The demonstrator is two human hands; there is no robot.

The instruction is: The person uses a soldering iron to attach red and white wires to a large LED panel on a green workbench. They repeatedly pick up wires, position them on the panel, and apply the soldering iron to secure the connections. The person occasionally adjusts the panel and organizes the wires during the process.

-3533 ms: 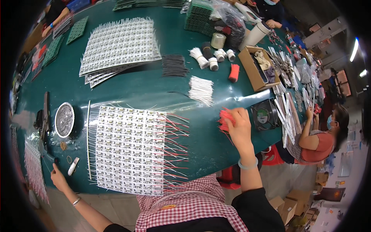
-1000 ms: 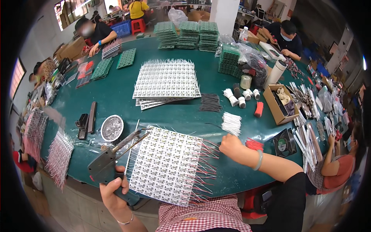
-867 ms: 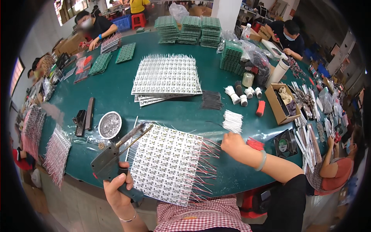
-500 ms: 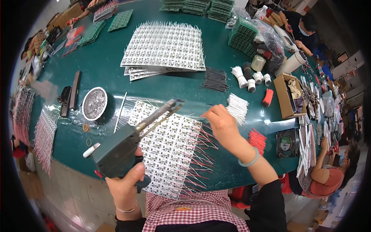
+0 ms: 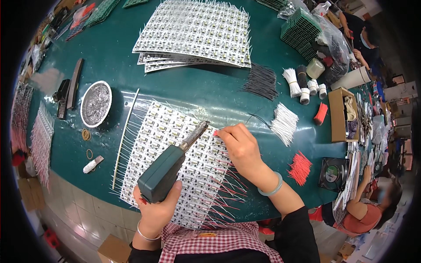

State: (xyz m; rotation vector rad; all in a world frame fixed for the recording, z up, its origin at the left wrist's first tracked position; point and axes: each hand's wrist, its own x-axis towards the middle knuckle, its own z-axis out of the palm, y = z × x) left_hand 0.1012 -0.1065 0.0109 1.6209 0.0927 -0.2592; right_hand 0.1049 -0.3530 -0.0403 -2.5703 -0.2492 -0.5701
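Observation:
My left hand [image 5: 158, 213] is closed around the handle of a dark green soldering gun [image 5: 162, 172]. The gun's metal tip points up and right, over the far right corner of a white circuit board panel [image 5: 151, 140]. Rows of small parts cover the panel, with red and white wires sticking out along its right edge. Close beside the tip, my right hand [image 5: 242, 150] pinches a short red wire [image 5: 215, 133] at that corner. A white strip [image 5: 127, 136] runs along the panel's left side, with thin wires between them.
Stacked white panels [image 5: 193, 35] lie beyond my work. At left is a bowl [image 5: 108, 115] of grey metallic material. Right of my hand are white wires [image 5: 285, 124], red wires [image 5: 300, 168] and black wires [image 5: 260, 82]. A cardboard box [image 5: 337, 116] stands farther right; co-workers sit beyond.
The soldering gun has swung lower, its tip now over the board's corner. My right hand has moved left and down to the board with the red wire. The whole view has shifted.

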